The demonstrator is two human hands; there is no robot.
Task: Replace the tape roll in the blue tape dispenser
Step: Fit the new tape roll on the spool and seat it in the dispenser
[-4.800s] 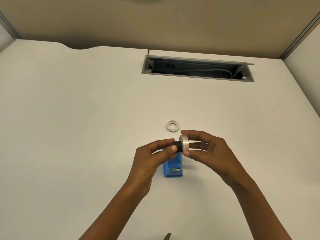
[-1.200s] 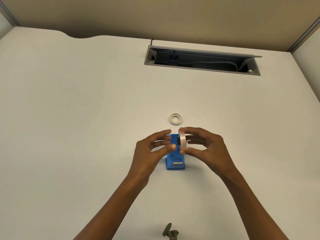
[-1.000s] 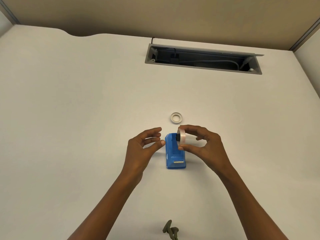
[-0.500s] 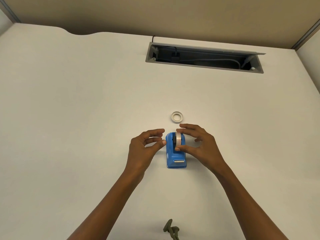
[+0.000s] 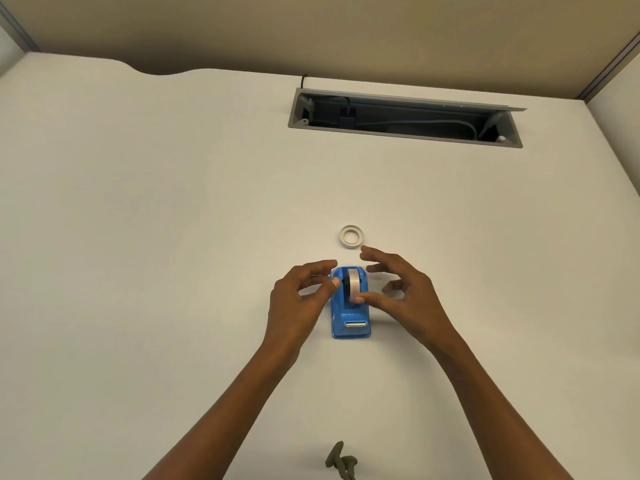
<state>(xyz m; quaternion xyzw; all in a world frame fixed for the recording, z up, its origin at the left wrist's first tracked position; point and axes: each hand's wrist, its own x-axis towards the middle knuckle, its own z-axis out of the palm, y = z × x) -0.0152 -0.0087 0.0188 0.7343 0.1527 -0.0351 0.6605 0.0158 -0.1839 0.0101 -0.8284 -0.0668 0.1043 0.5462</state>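
The blue tape dispenser stands on the white desk, its cutter end toward me. A whitish tape roll on a black hub sits upright in its cradle. My right hand is beside the dispenser on the right, fingers spread, with the thumb tip touching the roll's near edge. My left hand is at the left side, fingers loosely curled, thumb tip against the dispenser's wall. A thin, nearly bare tape ring lies flat just beyond the dispenser.
An open grey cable tray with cords is set into the desk at the back. A small olive-grey object shows at the bottom edge. Partition walls close the back and right sides.
My right hand lowered the tape roll with its hub into the dispenser's cradle, then spread its fingers off it. My left hand moved in against the dispenser's left side.
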